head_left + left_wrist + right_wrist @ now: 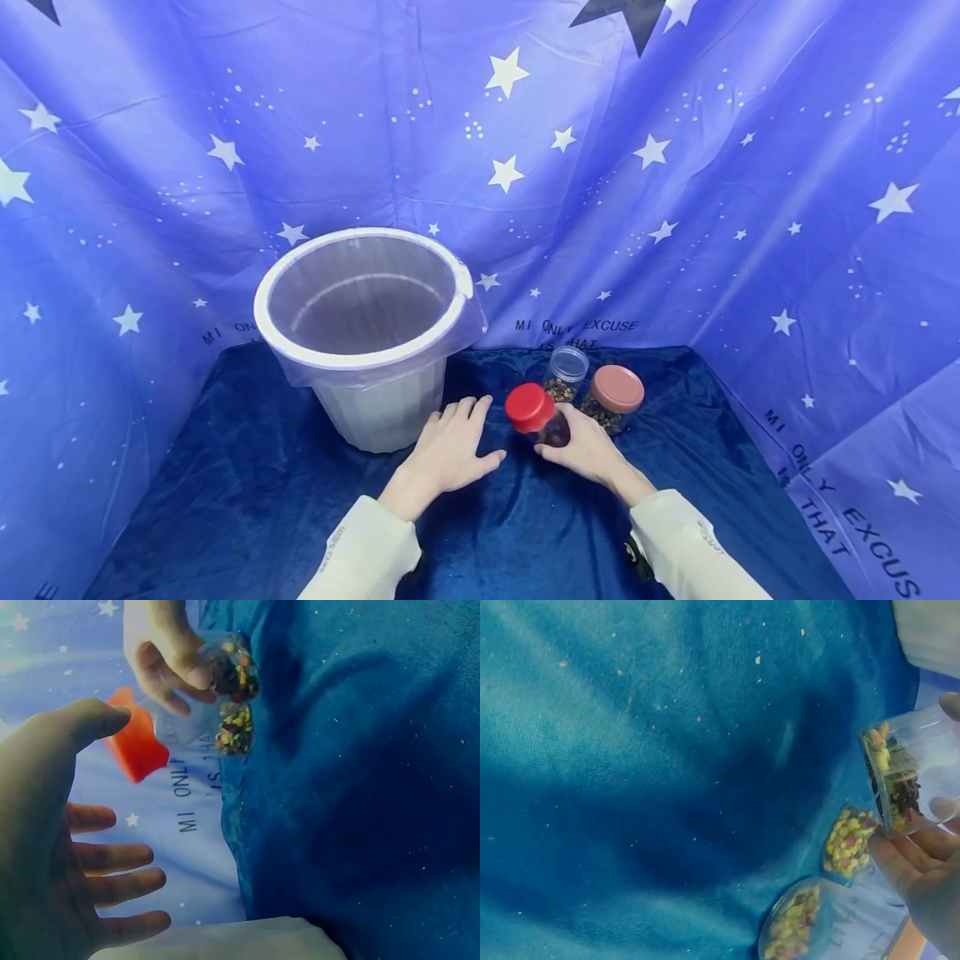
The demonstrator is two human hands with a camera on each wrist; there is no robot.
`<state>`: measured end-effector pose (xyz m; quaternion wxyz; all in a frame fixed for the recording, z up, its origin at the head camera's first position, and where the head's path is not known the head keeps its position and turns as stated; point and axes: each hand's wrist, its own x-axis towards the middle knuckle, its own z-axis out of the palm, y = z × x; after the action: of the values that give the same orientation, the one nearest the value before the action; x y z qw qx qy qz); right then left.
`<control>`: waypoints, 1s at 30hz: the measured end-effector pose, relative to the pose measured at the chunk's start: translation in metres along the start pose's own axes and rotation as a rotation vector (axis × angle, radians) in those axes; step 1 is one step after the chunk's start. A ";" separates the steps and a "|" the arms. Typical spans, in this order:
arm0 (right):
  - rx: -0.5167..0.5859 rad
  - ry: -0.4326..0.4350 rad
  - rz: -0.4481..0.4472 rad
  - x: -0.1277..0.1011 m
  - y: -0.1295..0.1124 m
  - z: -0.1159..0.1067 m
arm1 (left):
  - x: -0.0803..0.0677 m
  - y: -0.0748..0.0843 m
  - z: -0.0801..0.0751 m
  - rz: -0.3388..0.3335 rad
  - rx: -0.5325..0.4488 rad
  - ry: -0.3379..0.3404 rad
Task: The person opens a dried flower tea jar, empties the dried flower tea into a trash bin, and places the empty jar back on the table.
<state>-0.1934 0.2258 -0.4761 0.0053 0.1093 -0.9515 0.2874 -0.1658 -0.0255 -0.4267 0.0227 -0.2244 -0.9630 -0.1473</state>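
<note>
The right hand [585, 450] holds a small clear jar with a red lid [534, 414], lifted a little above the blue velvet surface [247, 500] and tilted, the lid pointing toward 10 o'clock in the head view. Its fingers [907, 859] are curled around the lower part of the jar, thumb on one side and the others on the opposite side; in the right wrist view the dark and yellow dried contents lie against the jar wall.

The left hand [448, 450] rests flat on the surface at 9 o'clock from the jar, near it but not touching. Its fingers [124, 886] are straight and slightly spread, and hold nothing.

Behind the held jar, at about 1 o'clock from it, two more jars stand upright: a clear jar without lid [566, 373] and, just beside it on the right, a jar with a pink lid [615, 397]. Both contain a similar mix.

At 10 o'clock from the left hand stands a white bin [367, 333] with a thin transparent bag over its rim. A blue cloth with white stars [675, 192] hangs behind and at both sides.
</note>
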 end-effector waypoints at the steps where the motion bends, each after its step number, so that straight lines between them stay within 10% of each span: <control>1: 0.000 -0.001 -0.007 0.000 -0.002 0.000 | 0.001 0.001 0.000 -0.005 0.004 -0.008; 30: -0.036 -0.071 -0.168 -0.009 -0.035 0.011 | 0.007 0.005 0.009 0.031 -0.001 0.064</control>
<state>-0.1770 0.1933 -0.4668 -0.0021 0.1988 -0.9435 0.2650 -0.1697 -0.0155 -0.4335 0.0558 -0.2343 -0.9582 -0.1545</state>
